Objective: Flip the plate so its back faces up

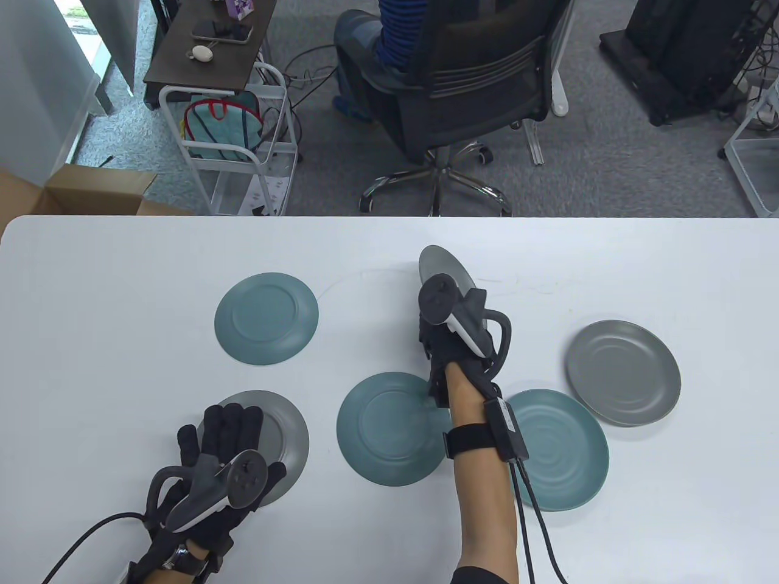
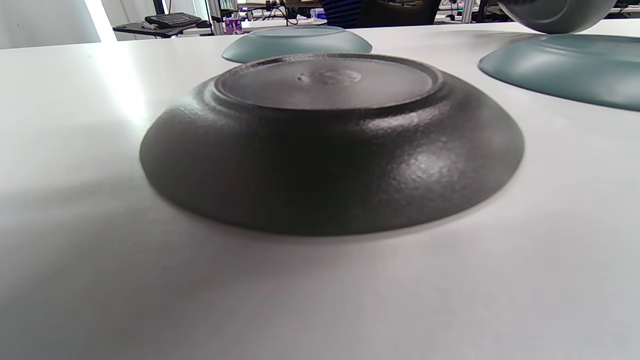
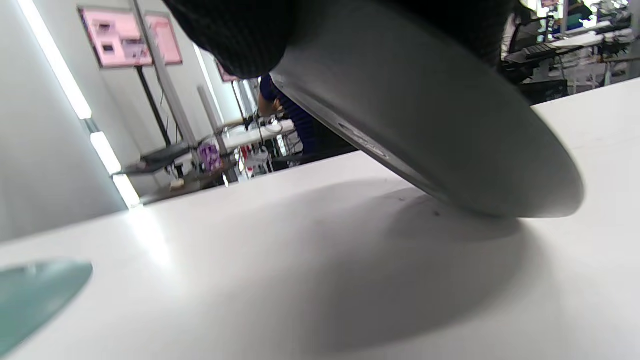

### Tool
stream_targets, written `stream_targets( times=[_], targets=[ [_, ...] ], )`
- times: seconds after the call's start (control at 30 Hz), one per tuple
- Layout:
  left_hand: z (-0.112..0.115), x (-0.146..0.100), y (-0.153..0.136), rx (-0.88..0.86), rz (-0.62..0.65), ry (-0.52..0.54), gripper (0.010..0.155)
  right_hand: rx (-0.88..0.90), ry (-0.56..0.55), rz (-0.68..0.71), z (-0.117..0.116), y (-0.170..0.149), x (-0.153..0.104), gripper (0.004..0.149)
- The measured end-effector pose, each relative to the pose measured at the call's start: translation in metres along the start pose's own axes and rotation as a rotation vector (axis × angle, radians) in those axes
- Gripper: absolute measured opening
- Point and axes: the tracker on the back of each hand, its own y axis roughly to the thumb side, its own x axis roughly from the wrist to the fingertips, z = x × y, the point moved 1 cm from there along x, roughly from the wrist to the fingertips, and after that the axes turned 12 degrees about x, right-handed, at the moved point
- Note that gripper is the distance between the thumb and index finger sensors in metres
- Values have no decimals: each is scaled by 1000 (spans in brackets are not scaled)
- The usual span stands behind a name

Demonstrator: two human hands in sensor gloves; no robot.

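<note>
My right hand (image 1: 439,316) grips a grey plate (image 1: 443,265) by its near rim and holds it tilted on edge above the middle of the white table (image 1: 122,274). In the right wrist view the plate (image 3: 440,125) slants down to the right, its low edge just over the table, with my gloved fingers (image 3: 240,35) on its top. My left hand (image 1: 225,450) lies flat with fingers spread on a dark grey plate (image 1: 286,432) that sits back up; that plate fills the left wrist view (image 2: 330,145).
Two teal plates (image 1: 266,317) (image 1: 389,429) lie back up. A teal plate (image 1: 563,450) and a grey plate (image 1: 622,372) lie face up at the right, overlapping at their rims. An office chair (image 1: 481,79) stands beyond the far edge.
</note>
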Motion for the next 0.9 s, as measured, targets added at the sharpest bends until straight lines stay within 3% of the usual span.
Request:
stream_targets(
  times=[0.33, 0.63, 0.9],
  targets=[
    [0, 0, 1, 0, 5, 6, 90, 473, -86, -95, 35, -37, -1, 56],
    [-1, -2, 1, -1, 8, 14, 90, 689, -106, -160, 30, -63, -2, 58],
    [-1, -2, 1, -2, 10, 27, 90, 758, -112, -270, 22, -80, 2, 61]
  ],
)
